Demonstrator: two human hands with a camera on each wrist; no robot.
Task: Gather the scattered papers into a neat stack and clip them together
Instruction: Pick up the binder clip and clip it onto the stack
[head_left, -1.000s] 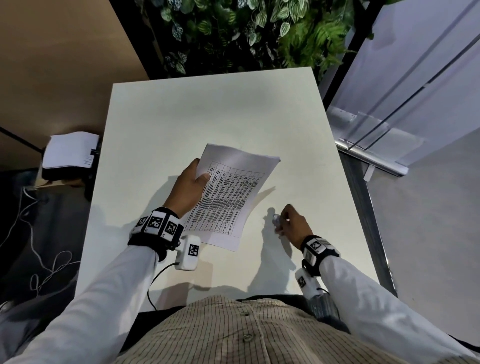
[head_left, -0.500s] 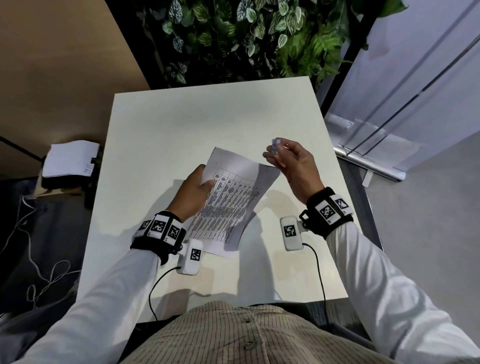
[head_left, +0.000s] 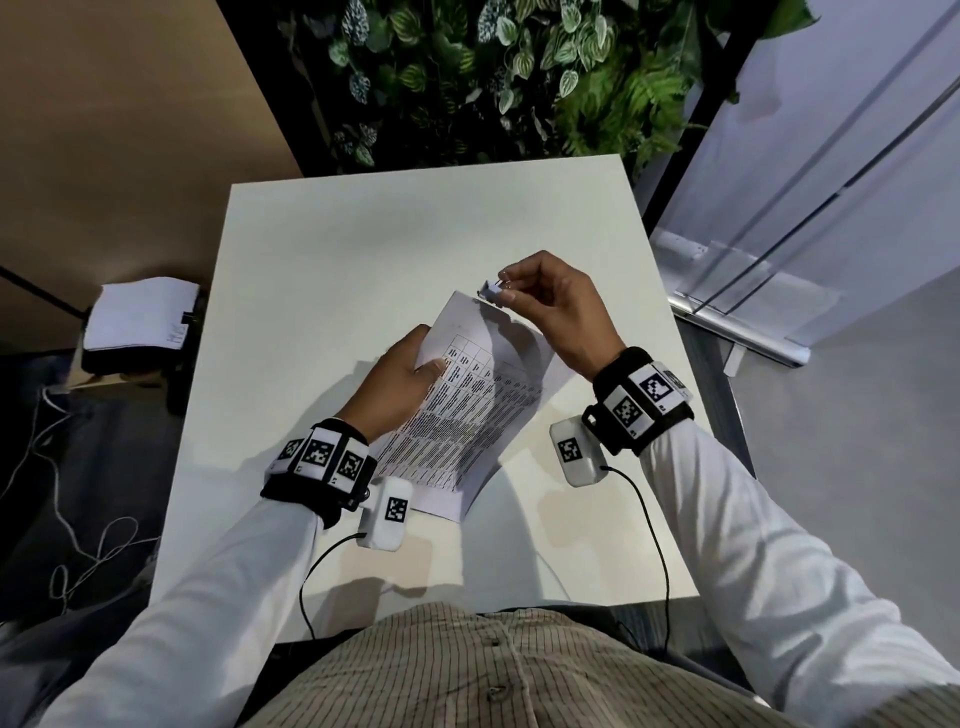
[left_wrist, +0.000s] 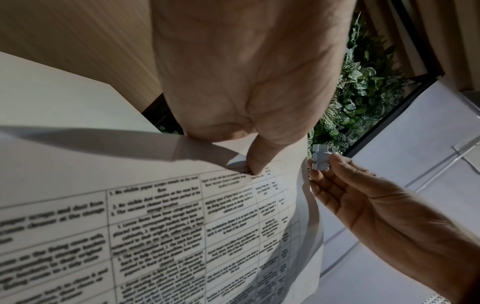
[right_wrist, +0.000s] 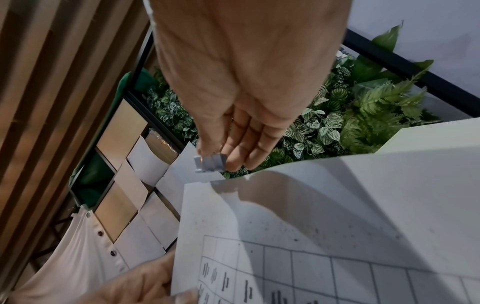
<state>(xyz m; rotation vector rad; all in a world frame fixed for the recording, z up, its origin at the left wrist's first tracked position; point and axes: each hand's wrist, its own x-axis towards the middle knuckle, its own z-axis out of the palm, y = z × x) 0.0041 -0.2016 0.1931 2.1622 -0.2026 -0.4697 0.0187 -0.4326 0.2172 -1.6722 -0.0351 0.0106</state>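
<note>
A white table (head_left: 332, 249) was seen beneath both hands; above it a stack of papers (head_left: 483, 410) was held tilted, printed with a ruled table of small text (too blurred to be read); its left edge was gripped by the left hand (head_left: 400, 384), thumb pressed on the printed face; a small grey clip (head_left: 491, 289) was pinched by the right hand (head_left: 550, 306), just at the stack's far top corner.
</note>
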